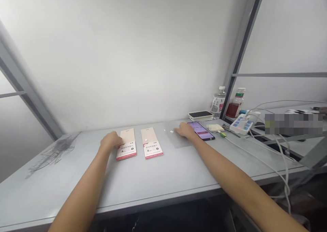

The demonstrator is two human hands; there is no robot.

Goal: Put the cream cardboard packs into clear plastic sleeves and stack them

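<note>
Two flat ruler-set packets with pink-beige upper parts and white, red-edged labels lie side by side on the grey table. My left hand (110,141) is at the left edge of the left packet (127,147), its fingers curled against it. The right packet (152,145) lies untouched, with a small white spot on it. To its right is a thin translucent plastic sheet (180,143) with small white bits (171,131) on it. My right hand (186,130) rests over this sheet, fingers drawn together beside the white bits; what they pinch, if anything, is hidden.
Right of my right hand lies a lit phone (203,131). Behind it are a white-cased device (200,115) and a water bottle (218,102). A power strip (241,123), white cables (258,162) and a jar (235,104) crowd the right side. A wall stands behind the table.
</note>
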